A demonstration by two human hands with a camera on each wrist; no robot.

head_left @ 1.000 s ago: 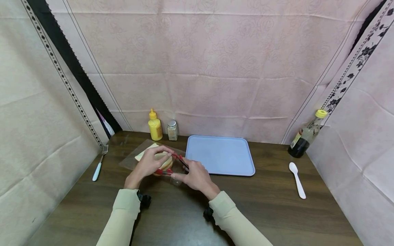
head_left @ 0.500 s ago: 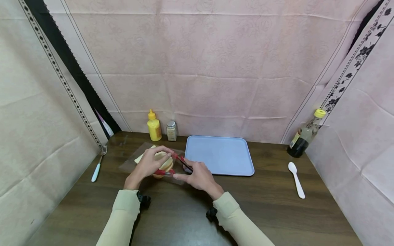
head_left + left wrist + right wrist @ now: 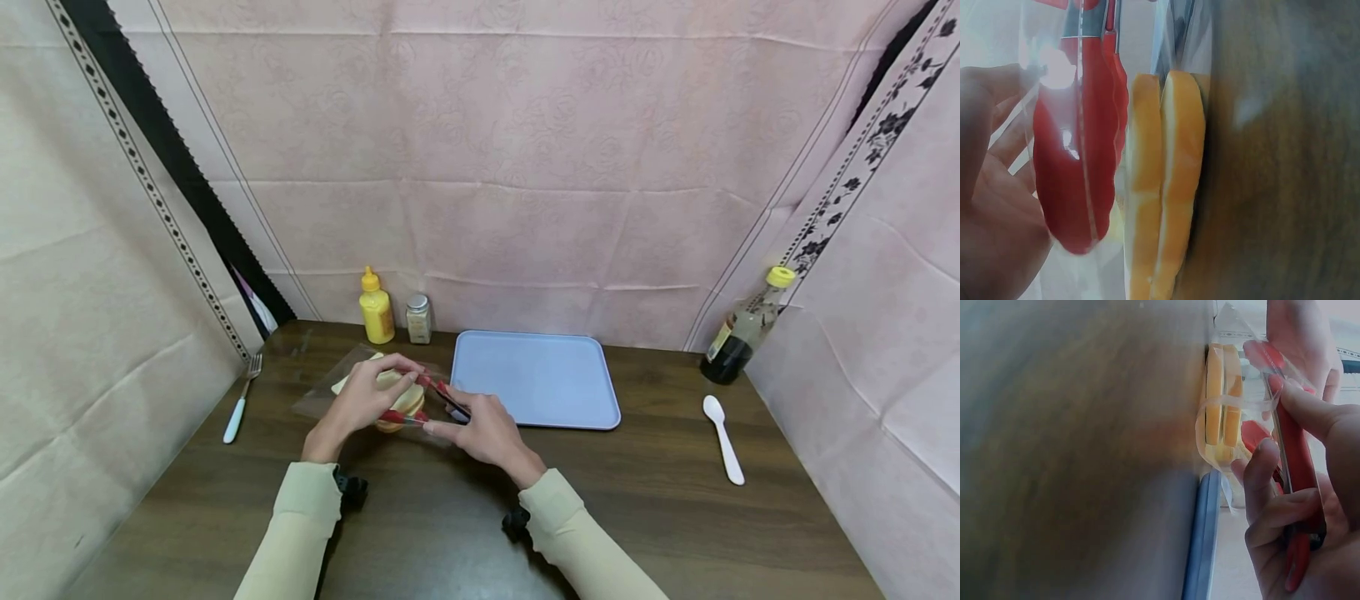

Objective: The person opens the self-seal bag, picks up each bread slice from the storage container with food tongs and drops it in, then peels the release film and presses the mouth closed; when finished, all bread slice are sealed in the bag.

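A curtained-off booth: patterned cloths (image 3: 517,150) enclose a wood-grain table (image 3: 435,533).

Here's the left forearm (image 3: 291,533), there's the right forearm (image 3: 588,537), both slanting from the near side toward the middle! The left hand (image 3: 365,396) arches palm-down, fingers bent rightward; just beside it, the right hand (image 3: 486,429) has fingers curled in a grip, thumb pointing left.

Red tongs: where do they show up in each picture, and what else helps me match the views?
Head: the red tongs are slightly left of and below centre.
Left wrist: left half, running down from the top edge.
Right wrist: right of centre, in the right hand.
Shared landmark: the bread slices.
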